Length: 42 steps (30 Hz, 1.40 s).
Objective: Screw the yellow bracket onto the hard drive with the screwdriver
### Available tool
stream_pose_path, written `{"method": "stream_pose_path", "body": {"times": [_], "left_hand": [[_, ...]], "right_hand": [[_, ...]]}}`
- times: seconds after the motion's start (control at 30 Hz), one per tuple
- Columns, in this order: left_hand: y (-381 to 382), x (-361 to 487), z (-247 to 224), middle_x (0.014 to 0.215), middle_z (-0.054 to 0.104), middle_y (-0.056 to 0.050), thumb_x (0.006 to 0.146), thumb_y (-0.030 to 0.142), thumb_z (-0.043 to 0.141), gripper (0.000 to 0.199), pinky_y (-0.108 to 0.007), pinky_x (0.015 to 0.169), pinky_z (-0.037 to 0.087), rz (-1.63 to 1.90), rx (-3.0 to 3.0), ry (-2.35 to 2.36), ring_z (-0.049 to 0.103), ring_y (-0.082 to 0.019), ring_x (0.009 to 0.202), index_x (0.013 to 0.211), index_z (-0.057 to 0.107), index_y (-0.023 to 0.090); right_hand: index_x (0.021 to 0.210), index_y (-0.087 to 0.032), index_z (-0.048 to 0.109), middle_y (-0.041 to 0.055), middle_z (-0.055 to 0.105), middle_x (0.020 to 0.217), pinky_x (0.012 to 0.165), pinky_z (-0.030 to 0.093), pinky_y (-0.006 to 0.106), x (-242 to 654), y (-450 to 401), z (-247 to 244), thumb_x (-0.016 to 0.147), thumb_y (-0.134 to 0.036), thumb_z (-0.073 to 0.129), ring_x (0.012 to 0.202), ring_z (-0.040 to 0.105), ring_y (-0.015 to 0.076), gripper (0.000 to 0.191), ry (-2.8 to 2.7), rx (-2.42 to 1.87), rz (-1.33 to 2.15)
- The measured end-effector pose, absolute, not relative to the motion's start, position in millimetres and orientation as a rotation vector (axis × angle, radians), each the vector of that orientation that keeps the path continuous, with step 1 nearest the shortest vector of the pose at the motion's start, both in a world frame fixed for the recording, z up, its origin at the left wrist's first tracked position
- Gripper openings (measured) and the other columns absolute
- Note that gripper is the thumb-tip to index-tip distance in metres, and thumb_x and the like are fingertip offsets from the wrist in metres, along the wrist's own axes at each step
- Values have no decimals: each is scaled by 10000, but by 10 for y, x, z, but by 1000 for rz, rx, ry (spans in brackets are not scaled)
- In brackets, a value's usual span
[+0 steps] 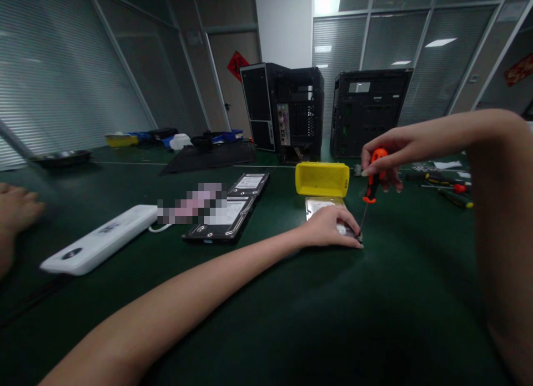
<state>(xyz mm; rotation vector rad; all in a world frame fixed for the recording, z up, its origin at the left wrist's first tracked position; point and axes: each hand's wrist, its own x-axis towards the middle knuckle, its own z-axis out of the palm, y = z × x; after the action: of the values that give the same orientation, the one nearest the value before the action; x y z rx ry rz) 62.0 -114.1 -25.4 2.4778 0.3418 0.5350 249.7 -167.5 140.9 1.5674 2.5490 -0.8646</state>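
My right hand grips the orange and black handle of a screwdriver, which stands nearly upright. Its tip meets the near right corner of a hard drive lying on the green table. Over the drive's near part lies my left hand, fingers and thumb closed around its right end and covering much of it. Just behind the drive is a yellow bin.
Two more hard drives lie left of centre, beside a white power strip. Computer cases stand at the back. Pliers and other tools lie on the right. Another person's hand rests at the left edge.
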Motion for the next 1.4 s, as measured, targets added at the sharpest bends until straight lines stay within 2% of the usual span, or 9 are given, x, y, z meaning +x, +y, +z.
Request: {"method": "stream_pose_path", "body": {"times": [0.3, 0.7, 1.13, 1.4], "left_hand": [[-1134, 629, -219, 866, 621, -46, 733, 349, 639, 209, -257, 746, 420, 477, 2407, 341, 561, -143, 834, 812, 674, 159], [-1150, 647, -227, 854, 625, -47, 708, 397, 650, 260, -245, 700, 424, 500, 2405, 431, 565, -141, 798, 795, 673, 154], [-1177, 649, -209, 855, 623, -54, 705, 408, 647, 273, -254, 694, 421, 522, 2415, 449, 563, -147, 800, 797, 672, 153], [-1196, 666, -217, 865, 617, -52, 722, 418, 629, 274, -266, 718, 417, 555, 2443, 438, 556, -151, 810, 792, 672, 157]], "right_hand": [[992, -214, 595, 30, 656, 927, 753, 483, 320, 2481, -1681, 1410, 784, -445, 495, 806, 613, 180, 326, 2527, 1574, -892], [1011, -155, 580, 61, 654, 956, 714, 465, 273, 2472, -1698, 1421, 806, -419, 469, 791, 608, 157, 351, 2515, 1576, -880], [1047, -168, 563, 66, 646, 983, 760, 476, 319, 2516, -1653, 1437, 801, -416, 484, 811, 609, 181, 358, 2549, 1539, -857], [1000, -242, 589, 12, 655, 938, 723, 493, 312, 2519, -1602, 1417, 766, -414, 514, 821, 607, 188, 300, 2517, 1527, -847]]}}
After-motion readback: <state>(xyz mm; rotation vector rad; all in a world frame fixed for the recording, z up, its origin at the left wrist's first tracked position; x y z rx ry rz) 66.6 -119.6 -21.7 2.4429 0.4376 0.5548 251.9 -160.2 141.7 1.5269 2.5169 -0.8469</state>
